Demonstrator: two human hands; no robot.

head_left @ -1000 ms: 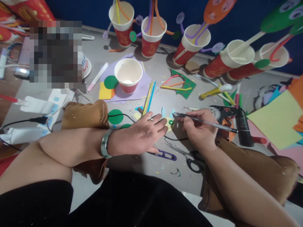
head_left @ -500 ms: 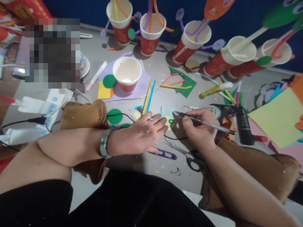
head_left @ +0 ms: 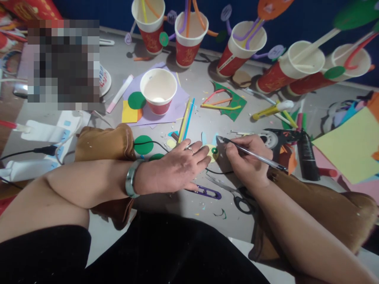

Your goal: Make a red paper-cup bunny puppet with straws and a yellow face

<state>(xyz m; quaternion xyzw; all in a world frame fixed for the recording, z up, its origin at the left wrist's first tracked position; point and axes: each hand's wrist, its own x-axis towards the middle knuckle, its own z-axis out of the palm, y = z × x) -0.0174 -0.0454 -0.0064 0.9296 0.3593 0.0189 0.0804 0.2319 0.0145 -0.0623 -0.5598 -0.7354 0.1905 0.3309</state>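
Stretching between a dark blue panel [head_left: 118, 17] at its far edge and the person's black clothing at the near side, a light grey tabletop [head_left: 237, 225] carries everything. Two tan padded cushions border the working space, the left cushion [head_left: 103, 144] beneath the left forearm and the right cushion [head_left: 325, 205] beside the right one. A purple paper sheet [head_left: 180, 102] lies beyond the left hand [head_left: 174, 169], which rests palm down with fingers loosely spread. The right hand [head_left: 251, 157] has thumb and fingers pinched around a slim, clear-barrelled pen [head_left: 262, 157]. Five red-and-white paper cups [head_left: 188, 53] line the far edge; a sixth red-and-white cup [head_left: 158, 94] stands upright on the purple sheet. Black-handled metal scissors [head_left: 244, 205] lie between the wrists, their handles near the right cushion's edge. Between them and the near side, bare grey surface shows, dotted with slivers of paper. More open room lies past the hands, up to a jagged green paper offcut [head_left: 238, 106].

A pale yellow paper round [head_left: 212, 157] sits between the hands, the left fingertips over its left edge. Two light blue paper strips [head_left: 204, 138] rise from its far edge; the pen's tip is at the right-hand strip, contact unclear. Smallest is a green ring [head_left: 214, 150] on the round.
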